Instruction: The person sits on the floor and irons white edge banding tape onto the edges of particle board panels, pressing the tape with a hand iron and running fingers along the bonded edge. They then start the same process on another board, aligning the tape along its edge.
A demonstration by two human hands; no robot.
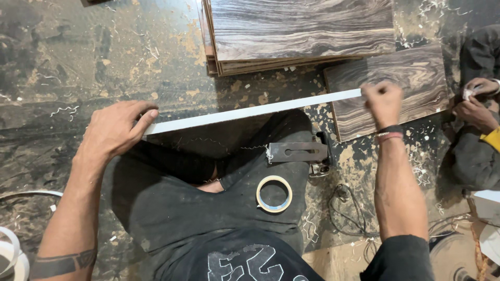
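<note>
The left hand [112,132] is pinching one end of a long white strip [250,112], and the right hand [384,101] is gripping the other end in a closed fist, holding it stretched above the lap. A roll of tape [274,193] is resting on the dark trousers, a metal hand plane [299,152] lying just beside it. Wood-grain boards [297,31] are sitting stacked on the dusty floor [78,57], with another person's hands [476,101] showing at the right edge.
</note>
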